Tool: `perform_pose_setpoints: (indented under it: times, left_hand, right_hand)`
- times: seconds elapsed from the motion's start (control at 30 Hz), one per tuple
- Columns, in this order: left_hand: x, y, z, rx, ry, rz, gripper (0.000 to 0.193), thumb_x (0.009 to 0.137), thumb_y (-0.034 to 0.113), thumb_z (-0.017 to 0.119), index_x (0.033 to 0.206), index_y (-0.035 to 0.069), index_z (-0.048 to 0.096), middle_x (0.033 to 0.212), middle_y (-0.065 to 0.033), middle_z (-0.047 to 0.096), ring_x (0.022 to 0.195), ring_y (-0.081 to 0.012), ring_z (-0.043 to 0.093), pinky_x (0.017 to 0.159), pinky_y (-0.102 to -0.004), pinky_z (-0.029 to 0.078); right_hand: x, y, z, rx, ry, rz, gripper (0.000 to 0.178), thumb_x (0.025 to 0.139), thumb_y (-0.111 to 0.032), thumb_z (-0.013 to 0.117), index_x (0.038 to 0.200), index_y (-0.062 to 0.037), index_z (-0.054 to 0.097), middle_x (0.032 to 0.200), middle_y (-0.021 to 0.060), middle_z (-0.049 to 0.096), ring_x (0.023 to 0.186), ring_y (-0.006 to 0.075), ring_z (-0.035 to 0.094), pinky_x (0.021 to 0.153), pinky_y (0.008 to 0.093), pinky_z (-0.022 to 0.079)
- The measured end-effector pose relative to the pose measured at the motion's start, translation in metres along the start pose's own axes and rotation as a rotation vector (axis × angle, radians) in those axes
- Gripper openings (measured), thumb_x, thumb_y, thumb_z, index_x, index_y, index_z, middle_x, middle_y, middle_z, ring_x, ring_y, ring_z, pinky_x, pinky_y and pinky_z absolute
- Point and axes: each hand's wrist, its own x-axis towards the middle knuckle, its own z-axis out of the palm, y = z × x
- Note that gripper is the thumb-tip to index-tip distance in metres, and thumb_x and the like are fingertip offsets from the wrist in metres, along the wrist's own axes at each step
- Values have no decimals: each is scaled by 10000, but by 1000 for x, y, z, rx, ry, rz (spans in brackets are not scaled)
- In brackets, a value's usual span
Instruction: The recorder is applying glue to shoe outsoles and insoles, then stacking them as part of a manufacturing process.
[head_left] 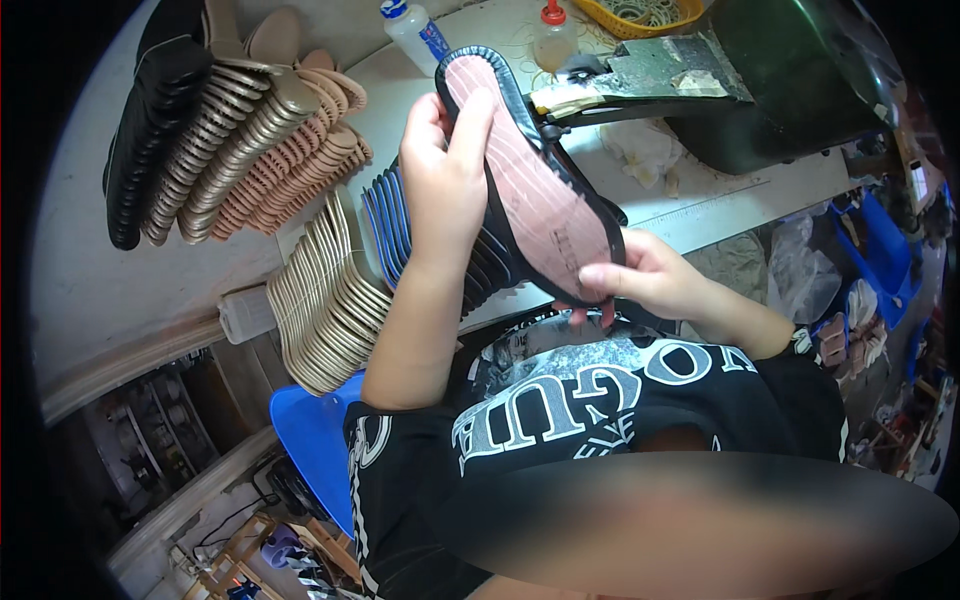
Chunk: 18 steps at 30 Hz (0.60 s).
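Both hands hold one shoe insole (545,205) up above the table, tilted, with its pink underside facing me and a black folded edge around it. My left hand (445,180) grips the narrower far part, its thumb lying on the pink face. My right hand (650,278) pinches the wide near end, thumb on top and fingertips showing below the edge. Behind and below the insole lies a row of black and blue-edged insoles (388,225), partly covered by my left forearm. Left of that row stands a row of gold insoles (325,300).
More stacked insoles (230,150), black, gold and pink, fill the far left. A dark green machine (780,90) with a worn metal arm (650,80) occupies the far right. Beyond are a white bottle (412,35), a red-capped bottle (554,40) and a yellow basket (640,15).
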Motion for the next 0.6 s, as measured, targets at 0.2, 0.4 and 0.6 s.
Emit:
perform_pose_setpoints:
  times: [0.2, 0.4, 0.6]
  left_hand:
    - [40, -40, 7, 569, -24, 252, 326, 751, 266, 729, 739, -15, 563, 915, -139, 523, 930, -298, 463, 887, -368, 369]
    - [57, -44, 29, 531, -49, 176, 348, 758, 263, 719, 667, -17, 532, 845, -158, 535, 900, -316, 476, 840, -389, 393]
    - [87, -46, 23, 715, -11, 80, 504, 750, 426, 646, 637, -49, 520, 813, -198, 586, 808, -356, 544, 745, -405, 441]
  right_hand:
    - [11, 10, -6, 100, 187, -127, 308, 939, -279, 503, 1094, -16, 546, 892, 130, 675, 689, 138, 648, 492, 206, 440]
    - [10, -5, -16, 146, 325, -187, 272, 927, -245, 542, 1056, -6, 554, 851, 118, 671, 617, 123, 627, 496, 202, 433]
    - [33, -23, -26, 183, 369, -221, 251, 918, -229, 548, 999, 5, 587, 764, 121, 667, 567, 126, 627, 429, 195, 418]
